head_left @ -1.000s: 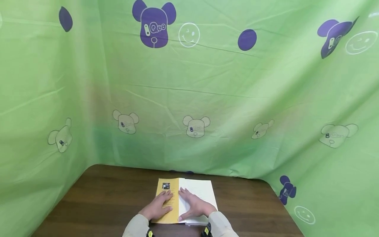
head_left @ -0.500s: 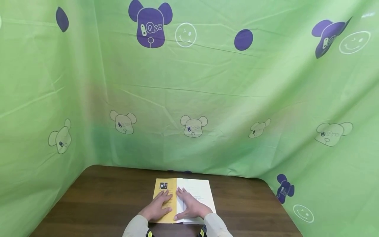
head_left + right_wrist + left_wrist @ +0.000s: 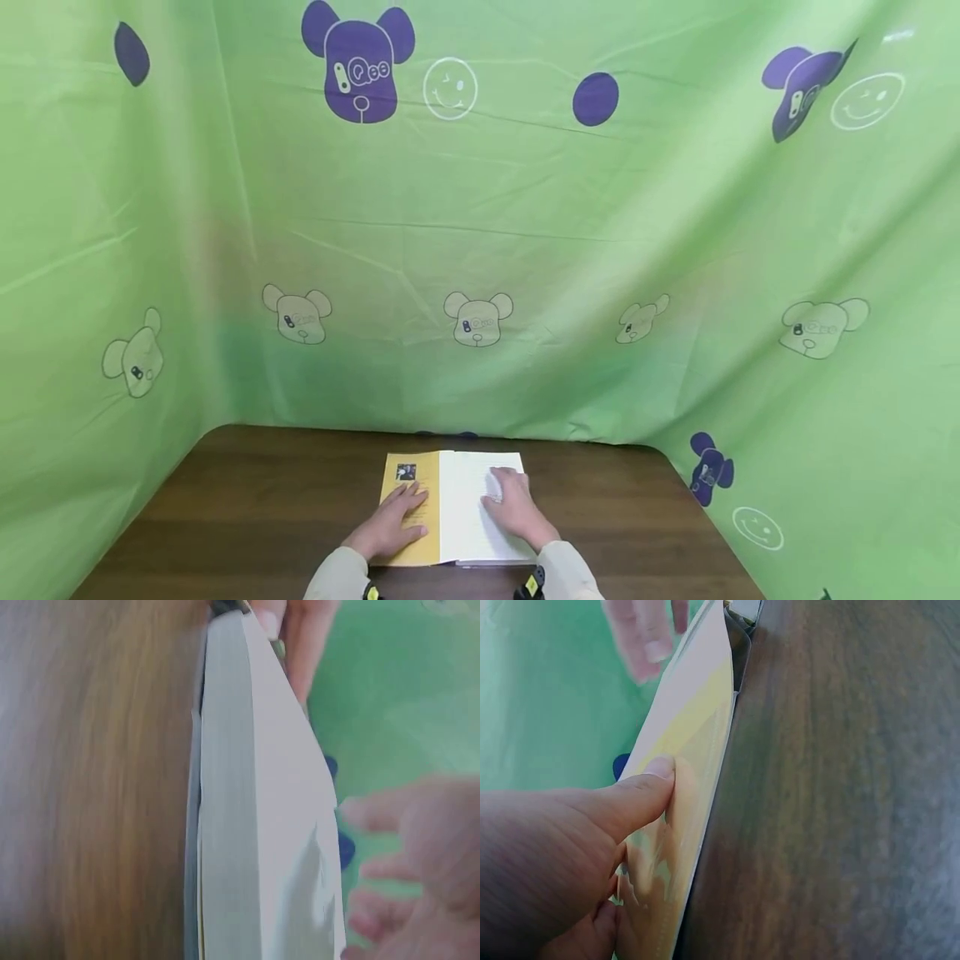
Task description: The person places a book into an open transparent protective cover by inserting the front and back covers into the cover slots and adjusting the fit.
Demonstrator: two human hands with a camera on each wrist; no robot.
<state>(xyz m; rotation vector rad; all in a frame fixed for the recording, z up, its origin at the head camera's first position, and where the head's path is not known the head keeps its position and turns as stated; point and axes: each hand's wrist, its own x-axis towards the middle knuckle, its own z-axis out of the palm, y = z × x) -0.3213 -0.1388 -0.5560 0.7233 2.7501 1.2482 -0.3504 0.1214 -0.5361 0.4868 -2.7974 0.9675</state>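
An open book (image 3: pixel 461 517) lies on the table, with a yellow flap (image 3: pixel 430 533) at its left and a white page at its right. A small photo (image 3: pixel 406 472) is printed near the flap's top. My left hand (image 3: pixel 390 525) rests on the yellow flap, fingers pointing forward and thumb out to the side. In the left wrist view the thumb (image 3: pixel 641 795) lies on the flap's surface. Over the right part of the white page is my right hand (image 3: pixel 517 507), its fingers apart and loosely bent. The right wrist view shows it blurred beside the thick page block (image 3: pixel 232 787), gripping nothing.
The dark wood table (image 3: pixel 262 500) extends around the book on both sides. A green printed cloth (image 3: pixel 525 208) hangs behind the table and along its sides. Black bands with yellow marks (image 3: pixel 529 586) sit at both wrists.
My right hand has moved right from the book's fold to the outer part of the white page. The left hand stays on the yellow flap. The head view has shifted slightly.
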